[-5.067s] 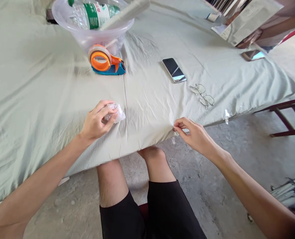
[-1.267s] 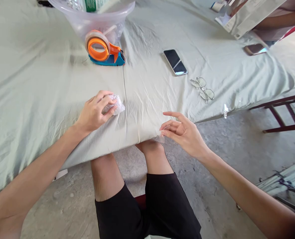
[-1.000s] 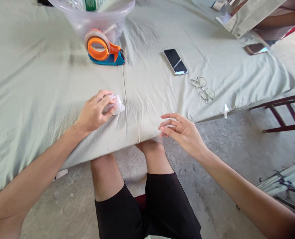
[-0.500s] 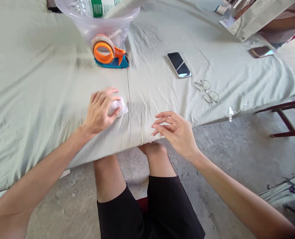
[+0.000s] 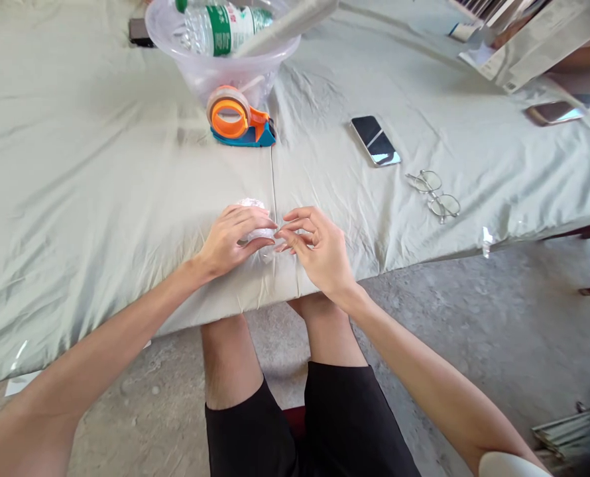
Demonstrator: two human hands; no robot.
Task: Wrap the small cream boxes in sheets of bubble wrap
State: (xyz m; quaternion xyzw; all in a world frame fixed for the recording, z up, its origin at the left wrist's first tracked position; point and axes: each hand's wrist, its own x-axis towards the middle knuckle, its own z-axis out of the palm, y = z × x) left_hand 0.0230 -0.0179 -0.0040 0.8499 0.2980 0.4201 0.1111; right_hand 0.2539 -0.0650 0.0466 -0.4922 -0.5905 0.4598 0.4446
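Observation:
A small bundle of clear bubble wrap (image 5: 258, 233) sits near the front edge of the cloth-covered table. My left hand (image 5: 233, 240) curls around it, fingers over the top and thumb on the near side. Just to the right, my right hand (image 5: 322, 252) has its fingers bent and its thumb close to the index finger. Anything between those fingertips is too small or too clear to make out. The fingertips of both hands nearly meet at the bundle's right side.
Behind my hands stand an orange and blue tape dispenser (image 5: 240, 119) and a clear plastic tub (image 5: 200, 69) holding a bottle (image 5: 230, 30). To the right lie a phone (image 5: 376, 141), glasses (image 5: 434, 193) and another phone (image 5: 553, 113). Clear tape (image 5: 486, 242) hangs off the table edge.
My right hand has moved left, up to the bundle. My left hand has closed further around the bubble wrap. The camera view has shifted a little.

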